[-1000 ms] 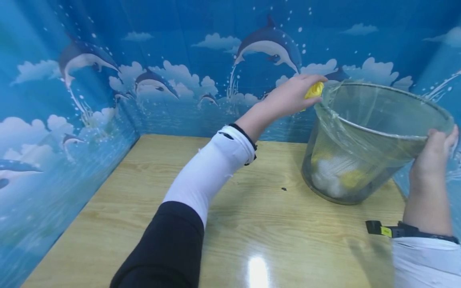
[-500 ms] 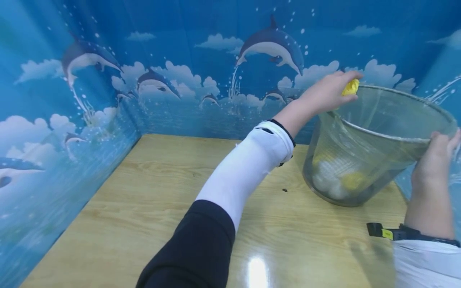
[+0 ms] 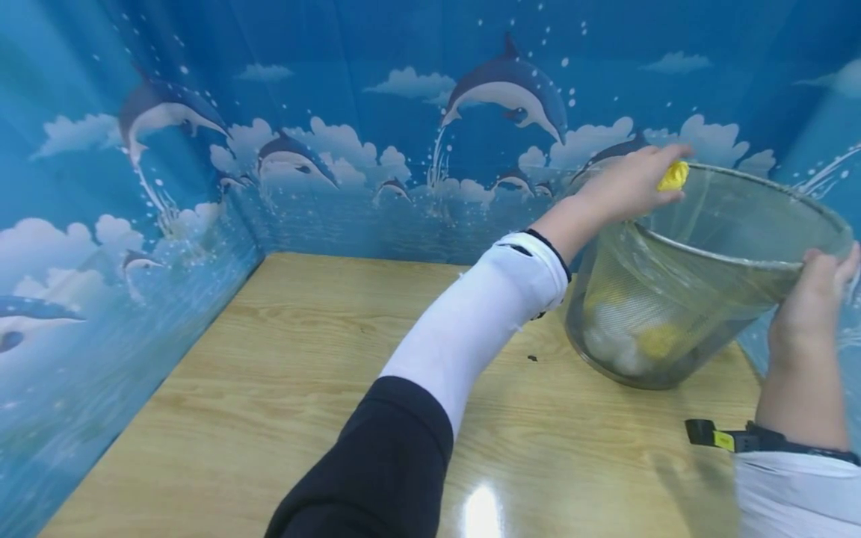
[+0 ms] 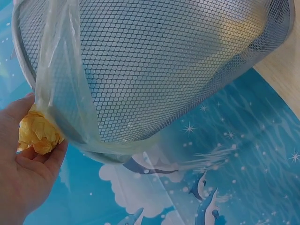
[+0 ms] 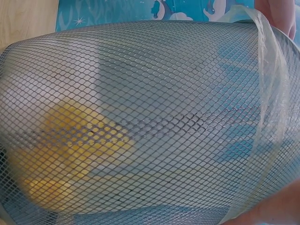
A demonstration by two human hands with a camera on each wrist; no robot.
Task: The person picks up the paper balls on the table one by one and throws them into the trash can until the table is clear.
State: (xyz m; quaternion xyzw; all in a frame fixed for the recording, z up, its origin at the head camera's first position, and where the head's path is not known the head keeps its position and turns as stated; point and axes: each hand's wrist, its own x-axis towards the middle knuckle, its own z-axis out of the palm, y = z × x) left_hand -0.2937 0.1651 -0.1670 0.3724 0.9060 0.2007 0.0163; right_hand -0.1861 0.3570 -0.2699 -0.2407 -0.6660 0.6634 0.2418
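My left hand pinches a crumpled yellow paper ball between thumb and fingers, right at the left rim of a wire-mesh waste bin. The left wrist view shows the ball against the bin's lined rim. A thin, pale-green bin liner is folded over that rim. At the bin's right side, my right hand grips the rim with the thumb on top. Yellow and white crumpled pieces show through the mesh at the bottom of the bin.
The bin stands at the back right of a wood-grain table. Blue dolphin-print curtains enclose the table's back and sides. A small dark speck lies left of the bin's base.
My left hand has moved right with the yellow paper ball, from just left of the bin to over its rim. My right hand and the bin stay nearly in place.
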